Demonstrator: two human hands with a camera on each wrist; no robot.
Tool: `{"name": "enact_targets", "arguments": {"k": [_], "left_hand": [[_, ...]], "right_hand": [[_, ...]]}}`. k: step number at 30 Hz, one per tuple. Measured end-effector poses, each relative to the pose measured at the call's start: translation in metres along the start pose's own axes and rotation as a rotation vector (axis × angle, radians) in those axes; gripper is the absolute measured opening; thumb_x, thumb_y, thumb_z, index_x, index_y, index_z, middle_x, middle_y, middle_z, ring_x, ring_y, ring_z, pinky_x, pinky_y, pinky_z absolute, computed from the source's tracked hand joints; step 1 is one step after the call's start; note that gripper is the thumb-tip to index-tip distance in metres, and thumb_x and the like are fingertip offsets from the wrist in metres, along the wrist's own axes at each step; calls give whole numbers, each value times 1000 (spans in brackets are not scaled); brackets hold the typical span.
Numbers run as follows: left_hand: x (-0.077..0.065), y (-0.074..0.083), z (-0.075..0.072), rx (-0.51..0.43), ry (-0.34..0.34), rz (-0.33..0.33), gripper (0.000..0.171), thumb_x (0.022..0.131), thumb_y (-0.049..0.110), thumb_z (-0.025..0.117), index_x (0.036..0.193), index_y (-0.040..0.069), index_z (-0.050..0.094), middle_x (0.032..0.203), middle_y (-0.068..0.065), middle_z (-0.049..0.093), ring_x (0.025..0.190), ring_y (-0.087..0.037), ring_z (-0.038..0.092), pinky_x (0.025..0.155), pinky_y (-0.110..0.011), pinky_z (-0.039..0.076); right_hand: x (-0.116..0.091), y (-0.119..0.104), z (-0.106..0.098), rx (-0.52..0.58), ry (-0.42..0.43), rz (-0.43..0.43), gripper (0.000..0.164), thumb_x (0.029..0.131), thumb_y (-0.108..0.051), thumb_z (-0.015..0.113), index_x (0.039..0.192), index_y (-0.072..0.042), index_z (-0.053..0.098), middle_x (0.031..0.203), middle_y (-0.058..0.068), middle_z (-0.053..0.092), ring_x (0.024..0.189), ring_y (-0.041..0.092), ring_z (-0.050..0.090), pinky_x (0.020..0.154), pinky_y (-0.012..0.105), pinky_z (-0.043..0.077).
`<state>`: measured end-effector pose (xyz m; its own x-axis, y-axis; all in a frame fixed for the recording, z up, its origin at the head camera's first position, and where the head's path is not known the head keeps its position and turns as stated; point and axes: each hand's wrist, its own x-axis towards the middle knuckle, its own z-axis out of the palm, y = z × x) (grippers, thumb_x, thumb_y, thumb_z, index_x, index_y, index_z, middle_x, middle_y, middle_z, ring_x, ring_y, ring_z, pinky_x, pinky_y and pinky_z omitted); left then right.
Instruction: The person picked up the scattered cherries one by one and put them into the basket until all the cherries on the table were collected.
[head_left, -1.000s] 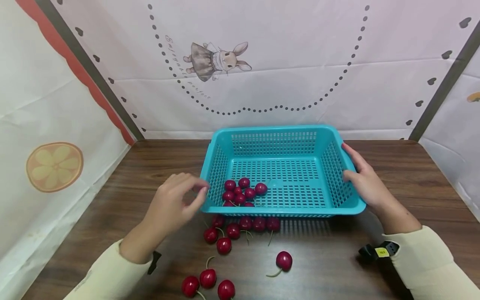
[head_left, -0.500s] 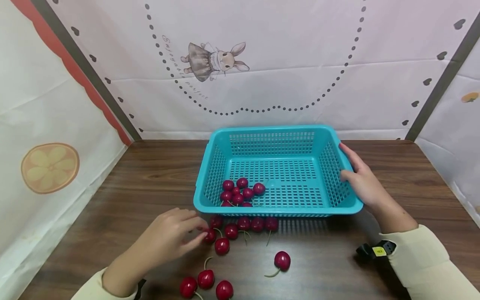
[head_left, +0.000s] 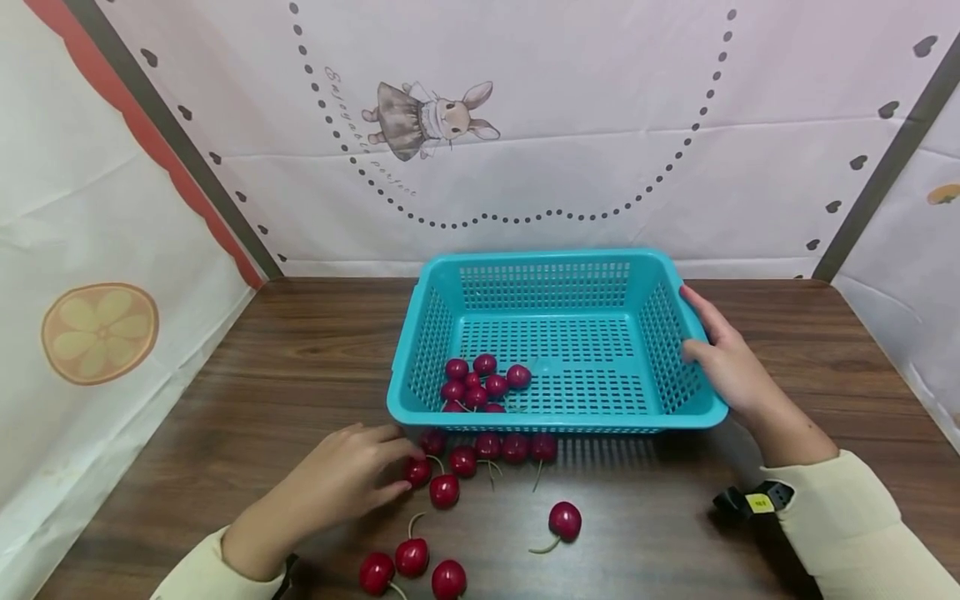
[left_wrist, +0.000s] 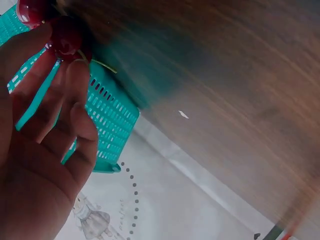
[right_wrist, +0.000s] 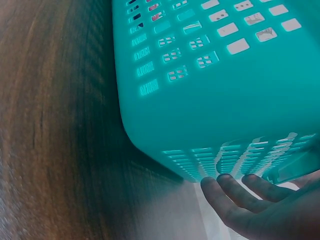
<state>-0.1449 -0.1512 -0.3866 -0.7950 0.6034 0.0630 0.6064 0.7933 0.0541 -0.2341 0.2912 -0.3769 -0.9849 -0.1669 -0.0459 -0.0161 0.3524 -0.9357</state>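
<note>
My left hand reaches in low at the basket's front left corner, with thumb and fingertips on either side of a dark red cherry. The left wrist view shows that cherry between thumb and fingers, with a green stem close by. At the right end of the turquoise plastic basket, my right hand grips the wall, thumb inside over the rim. Its other fingers lie along the outside of the perforated wall in the right wrist view. Several cherries lie inside the basket's front left part.
Along the basket's front wall lie several more cherries, some with stems. Nearer the front edge is a loose group of 3 cherries, and a single cherry lies to their right. A printed white cloth stands behind the wooden table.
My left hand has come down from beside the basket's left rim to the cherry and closed its fingertips on it. The basket's left end shifted slightly left; my right hand stays on the basket.
</note>
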Motion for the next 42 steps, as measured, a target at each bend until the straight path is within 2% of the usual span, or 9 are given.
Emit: {"name": "enact_targets", "arguments": {"k": [12, 15, 18, 24, 27, 29, 34, 38, 42], "left_hand": [[3, 2, 0, 17, -44, 12, 33, 70, 38, 77, 99, 26, 67, 88, 11, 64, 73, -2, 54, 64, -25, 47], [2, 6, -5, 15, -46, 21, 35, 69, 40, 77, 99, 27, 67, 84, 12, 63, 69, 0, 51, 63, -22, 46], [1, 15, -13, -11, -49, 65, 35, 70, 41, 76, 101, 27, 66, 84, 14, 62, 69, 1, 51, 63, -22, 48], [2, 36, -32, -94, -52, 136, 33, 76, 46, 69, 106, 32, 63, 93, 17, 63, 79, 1, 56, 72, -24, 51], [5, 43, -42, -129, -20, 176, 32, 81, 52, 61, 107, 34, 62, 94, 19, 62, 80, 3, 55, 72, -21, 50], [10, 48, -51, -138, 35, 215, 32, 82, 53, 59, 106, 33, 63, 93, 19, 62, 80, 3, 55, 71, -19, 50], [26, 56, -70, -123, 207, 304, 28, 79, 41, 69, 103, 26, 65, 92, 16, 63, 80, 1, 57, 72, -20, 50], [40, 52, -77, -101, 274, 302, 31, 76, 38, 72, 102, 23, 66, 90, 13, 65, 76, 0, 56, 69, -19, 49], [52, 40, -77, -110, 283, 257, 33, 76, 39, 72, 104, 21, 67, 90, 11, 67, 75, -2, 59, 69, -20, 50]], "right_hand": [[0, 1, -1, 7, -3, 3, 74, 89, -3, 35, 148, -33, 1, 156, 10, 4, 134, 47, 20, 88, 66, 36], [1, 1, 0, 5, -1, 1, 74, 89, -3, 35, 148, -33, 1, 156, 9, 4, 134, 46, 20, 89, 67, 35], [1, 0, -1, 5, 2, -2, 74, 89, -4, 35, 148, -33, 1, 156, 10, 4, 134, 47, 20, 88, 67, 35], [1, 0, -1, 8, 0, -2, 74, 89, -4, 36, 148, -32, 1, 156, 10, 4, 134, 47, 19, 89, 67, 34], [1, 1, -1, -1, 0, -4, 74, 89, -4, 36, 148, -32, 1, 156, 10, 3, 134, 47, 20, 89, 68, 34], [1, 2, -1, -2, 2, -8, 74, 89, -4, 36, 148, -32, 1, 156, 10, 3, 134, 47, 20, 89, 68, 34], [0, 1, -2, 5, 3, -9, 74, 89, -4, 36, 148, -32, 1, 156, 10, 3, 134, 47, 19, 89, 68, 34], [-1, 0, -1, 7, -1, -4, 74, 89, -4, 35, 148, -32, 1, 156, 9, 2, 134, 47, 19, 89, 68, 34], [-1, -1, 0, 6, -3, -6, 74, 89, -4, 36, 148, -32, 1, 156, 10, 3, 134, 47, 19, 89, 67, 35]]}}
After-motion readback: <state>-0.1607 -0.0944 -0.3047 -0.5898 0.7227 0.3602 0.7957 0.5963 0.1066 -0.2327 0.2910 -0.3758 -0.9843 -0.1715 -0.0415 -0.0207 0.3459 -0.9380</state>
